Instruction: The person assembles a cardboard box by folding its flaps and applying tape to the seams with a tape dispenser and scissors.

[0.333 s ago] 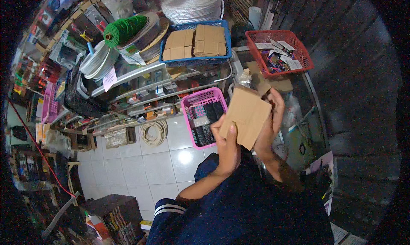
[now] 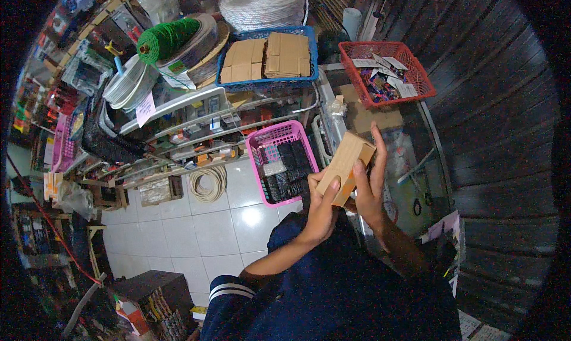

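Between our left hand (image 2: 320, 213) and right hand (image 2: 370, 195) is a box (image 2: 348, 155). To our left lies a packet basket (image 2: 254, 162), then a cable coil (image 2: 207, 197) on the floor (image 2: 184, 234). Ahead, a cardboard basket (image 2: 270, 84) stands before a rope coil (image 2: 262, 11); rightward, a card basket (image 2: 423, 85).

A green spool (image 2: 169, 41) lies tilted far left, a white rope coil (image 2: 262, 11) to its right. Far right, a red basket (image 2: 354, 76) holds white cards (image 2: 407, 90) and small colourful items (image 2: 380, 92). A beige coil (image 2: 207, 184) lies on the tiled floor (image 2: 184, 234); a ridged wall (image 2: 493, 133) stands right.
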### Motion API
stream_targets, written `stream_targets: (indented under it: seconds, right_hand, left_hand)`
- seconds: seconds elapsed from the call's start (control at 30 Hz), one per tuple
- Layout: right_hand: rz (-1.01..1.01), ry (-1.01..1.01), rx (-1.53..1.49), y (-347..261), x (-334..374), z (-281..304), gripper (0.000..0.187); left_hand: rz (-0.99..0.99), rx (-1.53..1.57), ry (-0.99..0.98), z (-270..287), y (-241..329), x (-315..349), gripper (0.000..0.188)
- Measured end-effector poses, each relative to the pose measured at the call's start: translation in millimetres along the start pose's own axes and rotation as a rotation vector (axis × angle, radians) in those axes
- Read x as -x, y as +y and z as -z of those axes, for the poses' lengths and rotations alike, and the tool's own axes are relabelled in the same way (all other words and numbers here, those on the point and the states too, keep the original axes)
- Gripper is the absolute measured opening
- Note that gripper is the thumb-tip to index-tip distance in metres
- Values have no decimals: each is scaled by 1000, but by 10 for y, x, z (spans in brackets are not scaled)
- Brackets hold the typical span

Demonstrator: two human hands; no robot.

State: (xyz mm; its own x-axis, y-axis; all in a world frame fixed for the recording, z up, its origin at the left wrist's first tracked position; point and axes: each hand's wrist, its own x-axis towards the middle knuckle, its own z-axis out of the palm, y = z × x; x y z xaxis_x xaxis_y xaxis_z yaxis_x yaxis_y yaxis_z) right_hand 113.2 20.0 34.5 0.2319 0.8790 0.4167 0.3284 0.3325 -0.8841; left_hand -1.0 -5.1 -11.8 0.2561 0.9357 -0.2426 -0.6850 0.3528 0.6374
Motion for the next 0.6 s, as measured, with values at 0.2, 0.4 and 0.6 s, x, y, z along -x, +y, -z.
stream_targets:
  seconds: [0.2, 0.4, 0.6]
  right_hand:
    - [-5, 87, -2, 213, 122, 169, 51]
    - [-17, 141, -44, 342, 164, 211, 47]
    - [-111, 154, -58, 405, 170, 167, 52]
  left_hand:
    - [153, -8, -109, 81, -140, -29, 36]
    - [166, 5, -140, 168, -203, -42, 40]
    - [133, -194, -225, 121, 4, -75, 44]
